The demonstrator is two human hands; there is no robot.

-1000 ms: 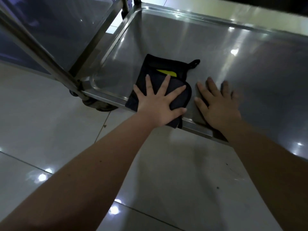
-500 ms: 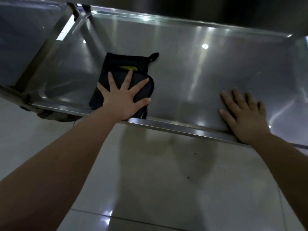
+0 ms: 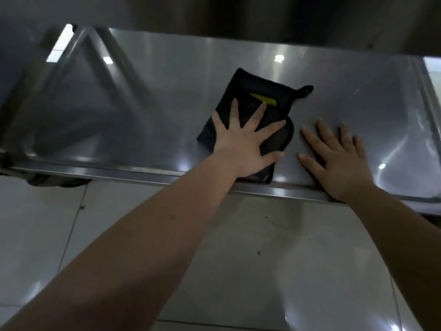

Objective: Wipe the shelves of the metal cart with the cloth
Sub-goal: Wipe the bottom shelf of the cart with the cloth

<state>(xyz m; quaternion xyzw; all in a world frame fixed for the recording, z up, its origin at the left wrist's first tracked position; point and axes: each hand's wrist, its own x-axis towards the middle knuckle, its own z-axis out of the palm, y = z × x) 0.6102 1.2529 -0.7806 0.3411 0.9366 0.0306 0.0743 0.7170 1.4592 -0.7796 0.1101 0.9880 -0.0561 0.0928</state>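
A folded black cloth with a yellow label and a small hanging loop lies flat on the low steel shelf of the metal cart. My left hand presses down on the cloth with fingers spread and straight. Just to its right, my right hand lies flat on the bare shelf, its wrist over the raised front rim. The cloth's near edge sits against that rim.
The shelf above overhangs at the top of view. A slanted cart leg and a caster stand at the left. The shelf's right rim is at the far right. Glossy floor tiles spread below.
My left hand has slid the cloth rightward along the shelf, toward my right hand. The gap between my hands has closed to a few centimetres.
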